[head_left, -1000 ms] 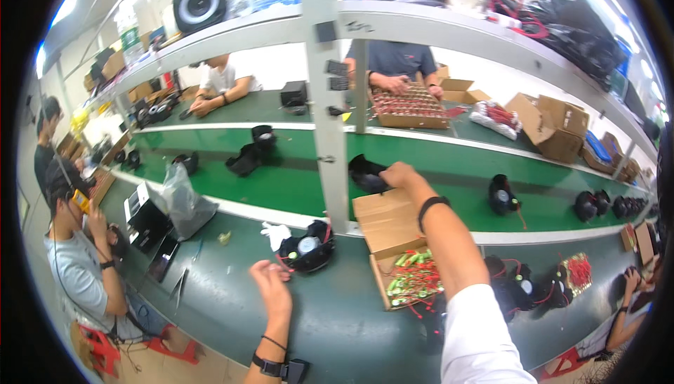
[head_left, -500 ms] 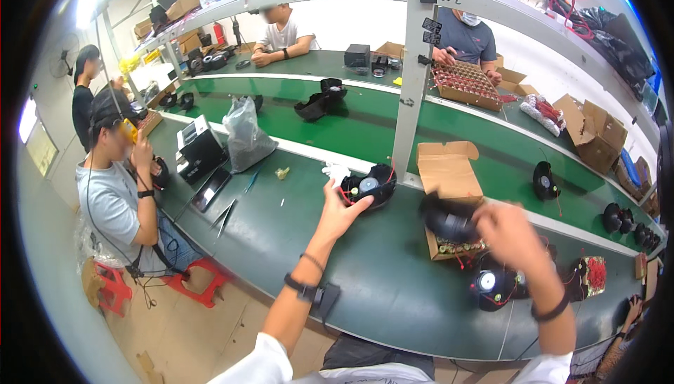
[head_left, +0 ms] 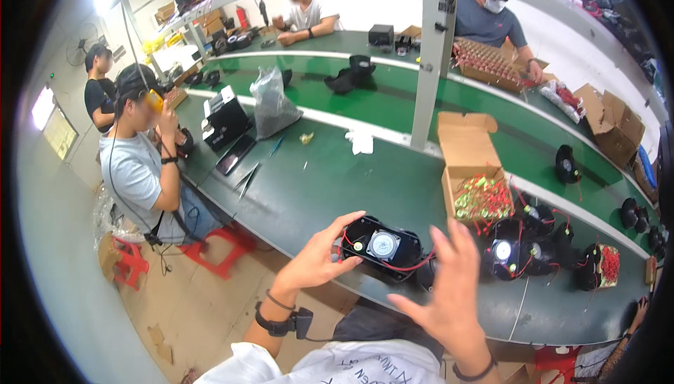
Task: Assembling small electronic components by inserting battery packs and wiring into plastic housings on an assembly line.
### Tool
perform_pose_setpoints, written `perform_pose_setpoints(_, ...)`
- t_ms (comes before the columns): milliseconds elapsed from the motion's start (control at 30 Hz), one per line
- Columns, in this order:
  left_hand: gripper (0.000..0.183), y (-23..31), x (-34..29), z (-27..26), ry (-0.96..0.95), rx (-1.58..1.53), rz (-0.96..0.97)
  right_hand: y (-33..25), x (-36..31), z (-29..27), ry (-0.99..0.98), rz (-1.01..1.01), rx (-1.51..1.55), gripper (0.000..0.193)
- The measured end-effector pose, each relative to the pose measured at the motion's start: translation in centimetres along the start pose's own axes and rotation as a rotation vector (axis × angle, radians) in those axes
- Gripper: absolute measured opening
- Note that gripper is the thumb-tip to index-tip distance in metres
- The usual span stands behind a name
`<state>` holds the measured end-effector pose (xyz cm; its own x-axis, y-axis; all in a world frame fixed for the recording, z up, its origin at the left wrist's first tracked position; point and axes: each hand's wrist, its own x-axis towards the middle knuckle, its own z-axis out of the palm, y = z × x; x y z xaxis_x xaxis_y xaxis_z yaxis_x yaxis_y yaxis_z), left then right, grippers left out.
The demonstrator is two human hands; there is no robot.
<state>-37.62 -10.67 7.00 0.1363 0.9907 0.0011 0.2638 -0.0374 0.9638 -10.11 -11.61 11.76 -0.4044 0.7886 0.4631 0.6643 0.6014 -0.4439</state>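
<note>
In the head view, my left hand (head_left: 317, 260) grips the left end of a black speaker (head_left: 384, 246) at the near edge of the table (head_left: 316, 191). My right hand (head_left: 451, 296) spreads ungripping near its right end. Green surface stretches toward the far cardboard box (head_left: 467, 140). Dark lettering marks my shirt (head_left: 330, 357).

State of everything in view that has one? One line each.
Speaker unit: held, driver facing up
Left hand: gripping the unit's end
Right hand: open, blurred
Small cardboard box: lid open, wired parts inside
Large carton: flaps open
Plastic bag: standing upright
Tweezers: lying on bench
</note>
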Motion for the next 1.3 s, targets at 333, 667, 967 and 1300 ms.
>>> perform_pose_setpoints(333,0.080,-0.2,-5.0,-1.4,0.113,0.482,0.154,-1.1,1.5,11.1,-0.242,0.058,0.061,0.091)
perform_pose_setpoints(667,0.023,0.7,-4.6,-0.6,0.269,0.840,0.098,-1.7,2.1,11.1,-0.338,0.127,-0.016,0.094)
perform_pose_setpoints(967,0.009,0.8,-5.7,1.3,0.293,0.794,0.028,-1.6,2.0,11.3,-0.334,0.116,-0.034,0.092)
perform_pose_setpoints(1300,0.004,-6.1,-7.1,8.3,0.633,0.547,0.086,0.4,2.4,11.0,-0.413,0.171,0.144,0.092)
